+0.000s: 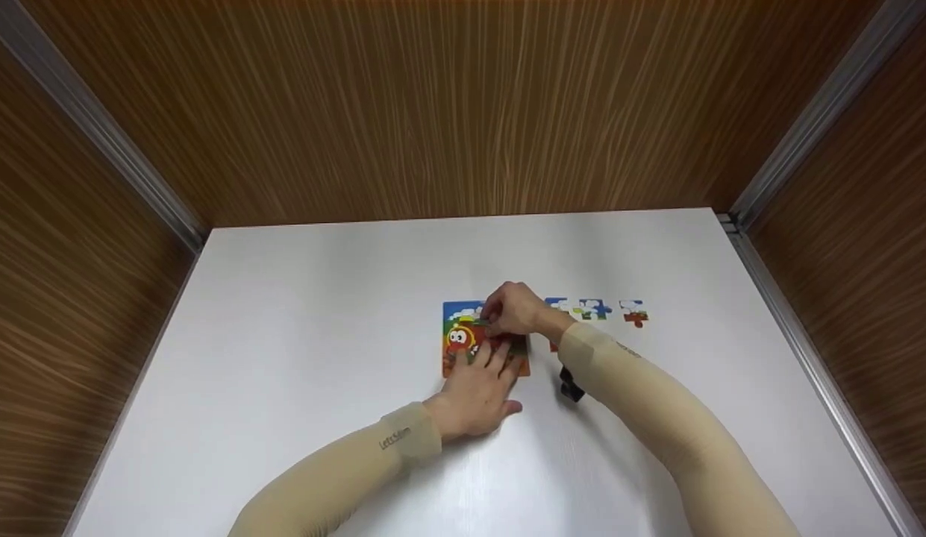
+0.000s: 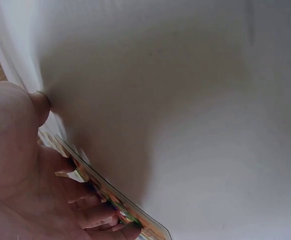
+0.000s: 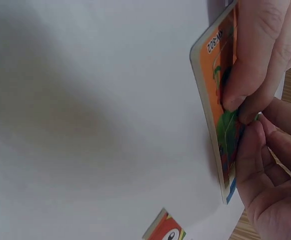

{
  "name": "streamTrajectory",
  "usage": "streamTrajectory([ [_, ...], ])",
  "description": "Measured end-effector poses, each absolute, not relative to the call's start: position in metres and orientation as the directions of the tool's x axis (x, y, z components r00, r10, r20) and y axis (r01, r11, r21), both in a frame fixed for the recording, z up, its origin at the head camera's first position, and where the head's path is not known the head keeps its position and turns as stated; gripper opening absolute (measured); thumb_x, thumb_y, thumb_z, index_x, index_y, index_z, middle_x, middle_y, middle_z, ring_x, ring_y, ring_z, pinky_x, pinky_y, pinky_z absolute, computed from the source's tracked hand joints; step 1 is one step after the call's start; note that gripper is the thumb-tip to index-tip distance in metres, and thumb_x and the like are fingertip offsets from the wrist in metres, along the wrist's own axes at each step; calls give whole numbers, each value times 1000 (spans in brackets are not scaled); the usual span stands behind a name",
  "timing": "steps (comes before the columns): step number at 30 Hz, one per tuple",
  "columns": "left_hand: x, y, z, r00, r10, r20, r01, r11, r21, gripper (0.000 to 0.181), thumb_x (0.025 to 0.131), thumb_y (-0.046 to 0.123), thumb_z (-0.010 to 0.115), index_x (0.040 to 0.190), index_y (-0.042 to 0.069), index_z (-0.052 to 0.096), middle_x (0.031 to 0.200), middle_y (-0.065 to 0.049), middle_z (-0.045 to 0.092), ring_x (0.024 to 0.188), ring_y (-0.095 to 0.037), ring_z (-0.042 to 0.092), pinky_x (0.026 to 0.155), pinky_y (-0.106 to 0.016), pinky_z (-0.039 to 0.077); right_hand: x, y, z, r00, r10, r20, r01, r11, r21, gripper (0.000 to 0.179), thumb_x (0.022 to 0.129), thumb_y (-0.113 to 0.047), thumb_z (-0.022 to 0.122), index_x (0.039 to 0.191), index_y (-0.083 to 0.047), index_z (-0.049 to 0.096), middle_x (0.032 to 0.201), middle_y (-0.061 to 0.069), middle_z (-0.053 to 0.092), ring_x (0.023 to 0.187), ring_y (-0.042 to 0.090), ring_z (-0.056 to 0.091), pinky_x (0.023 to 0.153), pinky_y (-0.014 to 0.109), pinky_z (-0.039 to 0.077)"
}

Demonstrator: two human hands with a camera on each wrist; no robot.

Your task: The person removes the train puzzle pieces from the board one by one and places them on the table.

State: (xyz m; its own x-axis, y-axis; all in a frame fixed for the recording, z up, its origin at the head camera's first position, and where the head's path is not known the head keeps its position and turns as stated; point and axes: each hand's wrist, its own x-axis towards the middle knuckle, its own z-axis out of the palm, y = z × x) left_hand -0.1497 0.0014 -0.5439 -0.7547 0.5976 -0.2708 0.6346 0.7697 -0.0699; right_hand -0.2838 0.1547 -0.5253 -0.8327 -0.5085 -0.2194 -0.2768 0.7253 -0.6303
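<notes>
A small jigsaw puzzle (image 1: 451, 309) in a shallow frame lies mid-table, showing a red cartoon face with big eyes. My left hand (image 1: 477, 395) rests over its lower part with fingers straight and spread, fingertips on the picture. In the left wrist view, those fingers (image 2: 78, 190) lie along the puzzle's edge. Over the upper right of the puzzle, my right hand (image 1: 516, 308) pinches a puzzle piece (image 3: 258, 117) between thumb and fingers. Only a green sliver of that piece shows in the right wrist view; the fingers hide the rest.
Loose puzzle pieces lie right of the frame: a blue and white one (image 1: 595, 307), a white and red one (image 1: 633, 312), and others partly behind the right forearm. A black device (image 1: 571, 386) shows under the right wrist. Wood-grain panels (image 1: 463, 112) enclose the white table.
</notes>
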Motion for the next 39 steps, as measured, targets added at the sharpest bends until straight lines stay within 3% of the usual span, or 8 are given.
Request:
streamTrajectory([
  [10, -150, 1, -542, -757, 591, -280, 627, 777, -57, 83, 116, 67, 37, 181, 18, 23, 191, -11, 21, 176, -37, 25, 132, -66, 41, -287, 153, -525, -847, -447, -287, -154, 724, -673, 20, 91, -14, 93, 109, -8, 86, 97, 7, 82, 81, 13, 68, 73, 24, 52],
  [23, -149, 3, -544, -757, 596, -268, 639, 761, -113, 81, 117, 67, 35, 181, 19, 26, 190, -11, 24, 174, -38, 31, 130, -66, 44, -287, 155, -525, -850, -441, -289, -125, 700, -703, 15, 98, -8, 82, 112, -5, 86, 98, 10, 84, 79, 11, 67, 71, 23, 53],
  [39, -148, 3, -542, -760, 592, -266, 635, 764, -114, 82, 116, 68, 34, 181, 19, 24, 191, -12, 20, 174, -39, 29, 130, -68, 44, -299, 156, -513, -828, -429, -361, -37, 684, -729, 6, 104, -14, 79, 107, -10, 82, 89, 0, 75, 77, 13, 64, 68, 26, 53],
])
